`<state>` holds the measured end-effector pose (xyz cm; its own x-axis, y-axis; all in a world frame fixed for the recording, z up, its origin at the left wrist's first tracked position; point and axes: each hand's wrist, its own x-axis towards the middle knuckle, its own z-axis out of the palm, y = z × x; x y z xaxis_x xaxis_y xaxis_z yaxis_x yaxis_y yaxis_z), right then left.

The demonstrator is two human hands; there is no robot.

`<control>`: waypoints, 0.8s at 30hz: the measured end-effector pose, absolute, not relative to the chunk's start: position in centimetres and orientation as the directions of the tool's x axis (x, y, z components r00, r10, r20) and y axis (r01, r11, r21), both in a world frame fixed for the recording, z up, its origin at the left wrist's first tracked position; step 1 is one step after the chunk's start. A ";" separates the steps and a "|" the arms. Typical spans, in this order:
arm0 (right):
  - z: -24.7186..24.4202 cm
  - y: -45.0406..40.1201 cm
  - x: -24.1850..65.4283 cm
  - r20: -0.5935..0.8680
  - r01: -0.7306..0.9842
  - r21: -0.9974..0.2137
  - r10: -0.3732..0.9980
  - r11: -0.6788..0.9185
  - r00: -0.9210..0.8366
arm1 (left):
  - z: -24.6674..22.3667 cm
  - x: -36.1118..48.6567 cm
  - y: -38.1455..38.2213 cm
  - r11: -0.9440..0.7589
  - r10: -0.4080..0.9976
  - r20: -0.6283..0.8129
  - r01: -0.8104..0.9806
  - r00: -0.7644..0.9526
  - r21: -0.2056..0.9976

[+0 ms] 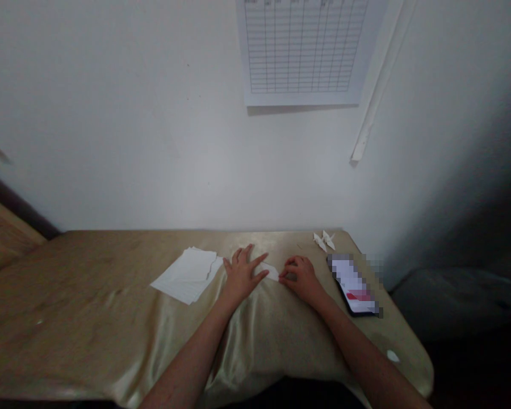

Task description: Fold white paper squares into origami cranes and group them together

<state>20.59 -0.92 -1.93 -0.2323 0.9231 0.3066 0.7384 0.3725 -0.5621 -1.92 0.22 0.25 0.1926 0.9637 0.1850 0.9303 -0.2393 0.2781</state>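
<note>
Pale wall fills the upper frame, with a ruled sheet hung at the top, right of centre; below it extends a worktop under a glossy, gold-coloured cloth, rucked at lower centre. At centre, a little below the middle of the frame, a small piece of white paper lies on the cloth between two bare hands. The left hand is spread, palm down, its thumb and forefinger extended over the paper's left part, which they partly hide; the right hand is curled, thumb and fingertips drawn together at the paper's right end, though whether they pinch it or merely press it cannot be told. A paper stack lies left of centre, two small folded paper figures at right of centre, and a phone below them. By its look, the piece should be very light and thin, stiff enough to keep a crease yet easily torn or crumpled at its points, and apt to slide on the smooth cloth. Sound holds would be flat fingertips on its broad part as an anchor and a light pinch at the outer edge.
</note>
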 end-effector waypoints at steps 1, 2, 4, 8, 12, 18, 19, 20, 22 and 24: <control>-2.0 -0.8 20.7 0.303 0.731 -0.572 0.924 0.372 -0.234 | 0.3 -2.0 0.2 -0.248 0.961 0.190 0.925 0.199 0.287; -2.0 -0.8 20.8 0.301 0.726 -0.580 0.925 0.370 -0.232 | 0.3 -2.0 0.1 -0.253 0.960 0.196 0.921 0.201 0.296; -2.0 -0.7 21.0 0.300 0.717 -0.592 0.926 0.368 -0.228 | 0.3 -2.2 0.1 -0.255 0.958 0.206 0.915 0.197 0.313; -1.9 -0.6 21.1 0.303 0.709 -0.600 0.925 0.371 -0.228 | 0.3 -2.5 0.2 -0.244 0.960 0.221 0.904 0.173 0.351; -1.7 -0.7 21.2 0.299 0.717 -0.592 0.926 0.369 -0.231 | 0.6 -2.5 0.3 -0.229 0.966 0.208 0.890 0.156 0.395; -1.7 -0.7 21.2 0.311 0.722 -0.579 0.921 0.379 -0.235 | 0.9 -2.5 0.4 -0.244 0.960 0.239 0.863 0.149 0.443; -1.7 -0.8 21.1 0.316 0.721 -0.577 0.919 0.384 -0.236 | 0.9 -2.5 0.4 -0.244 0.959 0.246 0.859 0.143 0.450; -1.7 -0.8 21.1 0.320 0.718 -0.577 0.917 0.388 -0.238 | 1.0 -2.5 0.4 -0.243 0.958 0.252 0.856 0.137 0.457; -1.6 -0.9 20.9 0.326 0.708 -0.585 0.914 0.395 -0.240 | 1.1 -2.4 0.3 -0.243 0.956 0.266 0.848 0.127 0.471; -1.4 -1.0 20.7 0.340 0.696 -0.593 0.910 0.404 -0.239 | 1.3 -2.3 0.2 -0.245 0.952 0.283 0.841 0.116 0.483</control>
<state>20.75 -1.04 -1.41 -0.2389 0.9097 0.3396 0.6960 0.4043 -0.5934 -2.31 0.24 1.32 0.1157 0.9522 0.2826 0.8407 -0.2454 0.4827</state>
